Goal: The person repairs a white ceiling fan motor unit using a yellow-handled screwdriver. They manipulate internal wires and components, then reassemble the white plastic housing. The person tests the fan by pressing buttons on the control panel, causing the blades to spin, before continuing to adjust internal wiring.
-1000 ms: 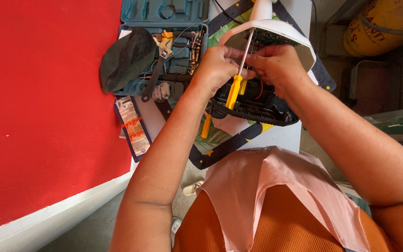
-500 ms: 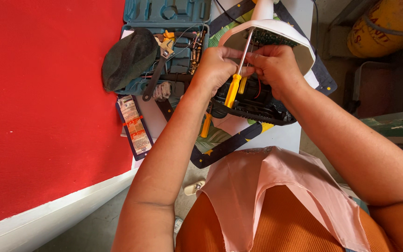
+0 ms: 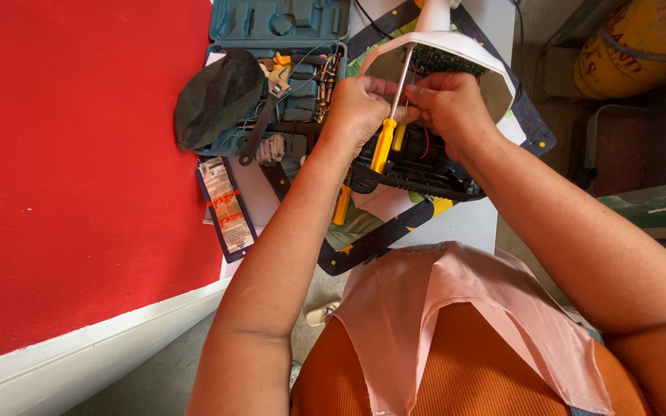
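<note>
My left hand is closed around a yellow-handled screwdriver whose metal shaft points up into the open underside of a white appliance housing. My right hand pinches something small right beside the shaft; what it holds is hidden by the fingers. Inside the housing a green circuit board shows. A black plastic part with a red wire lies just below both hands. A second yellow-handled tool lies under my left forearm.
A teal tool case stands open at the back with pliers, a wrench and a dark cap on it. A flat printed packet lies at the table's left edge. A red carpet covers the floor on the left; a yellow cylinder sits at the right.
Both hands stay at the housing; the screwdriver has tilted only slightly. The view has barely shifted.
</note>
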